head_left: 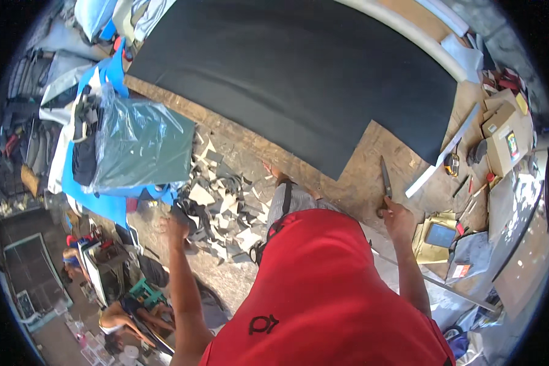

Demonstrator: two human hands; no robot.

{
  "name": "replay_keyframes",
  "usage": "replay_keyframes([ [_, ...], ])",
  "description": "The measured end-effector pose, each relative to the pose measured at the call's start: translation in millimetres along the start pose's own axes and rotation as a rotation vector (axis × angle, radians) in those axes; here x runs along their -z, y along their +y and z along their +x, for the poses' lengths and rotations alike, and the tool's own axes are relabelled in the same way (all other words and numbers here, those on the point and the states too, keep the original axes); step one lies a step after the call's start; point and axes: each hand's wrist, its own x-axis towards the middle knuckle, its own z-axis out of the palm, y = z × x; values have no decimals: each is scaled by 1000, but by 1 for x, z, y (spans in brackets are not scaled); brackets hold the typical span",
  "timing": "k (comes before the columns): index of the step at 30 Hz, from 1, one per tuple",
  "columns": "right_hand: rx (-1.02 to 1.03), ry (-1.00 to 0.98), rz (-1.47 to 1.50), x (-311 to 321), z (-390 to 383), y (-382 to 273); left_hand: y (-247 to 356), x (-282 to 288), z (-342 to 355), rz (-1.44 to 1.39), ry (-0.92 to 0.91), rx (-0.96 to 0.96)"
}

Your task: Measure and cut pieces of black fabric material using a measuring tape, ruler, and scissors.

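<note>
My right hand [399, 219] is closed on the handles of a pair of dark scissors [386, 180]. Their blades point away from me over the bare wood of the worktable [372, 152]. Just beyond lies a large black sheet [299, 73], with a stepped notch in its near edge. Low on the left, my left hand [174, 228] hangs beside a heap of black and cream offcuts [226, 207]. Its fingers look apart, and I make out nothing held in it, though dark scraps lie right against it.
A plastic-wrapped green stack [143, 143] stands at the left over blue sheeting. On the right are a pale strip [442, 149], a tape measure [451, 165], a cardboard box [506, 137] and a blue pad [439, 235]. Another person [128, 320] sits at the lower left.
</note>
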Motion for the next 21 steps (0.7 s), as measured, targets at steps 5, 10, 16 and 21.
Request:
replay_keyframes([
  [5,-14,-5,-75,18,23,24,190,86,3,-156,409,-264],
  [10,-5,447,-51,67,106,62,331,135,-6,-312,550,-563],
  [16,-107,536,131,137,201,65,451,144,-17,-332,506,-763],
  [21,29,706,21,161,322,102,498,138,-26,-278,379,-780],
])
